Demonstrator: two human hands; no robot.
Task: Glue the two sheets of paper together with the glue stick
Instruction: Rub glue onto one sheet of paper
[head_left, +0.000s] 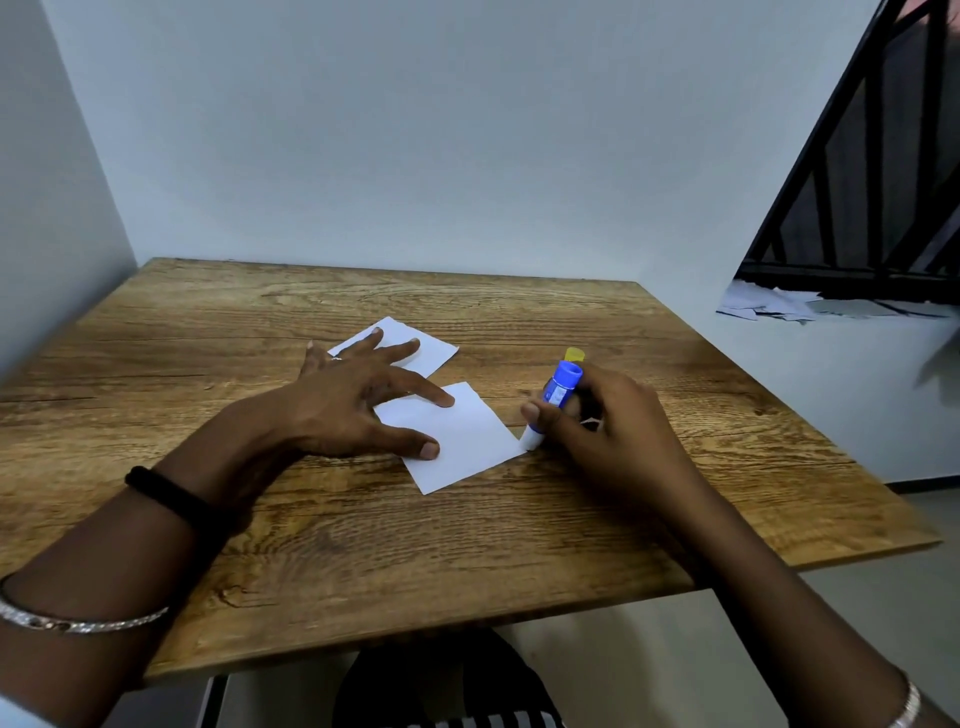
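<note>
Glue stick (560, 391) in right hand (615, 439), against sheet (460, 441)

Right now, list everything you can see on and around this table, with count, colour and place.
near sheet: one, white, mid-table
far sheet: one, white, just behind it
glue stick: one, blue, white tip down at the near sheet's right corner
yellow piece: one, behind the glue stick's top; possibly its cap
table: one, brown wood
paper scraps: several, white, ledge at right
railing: one, black, upper right
bangles: two, silver, one on each arm
black band: one, left wrist
left hand: fingers spread, pressing both sheets
right hand: grips the glue stick
</note>
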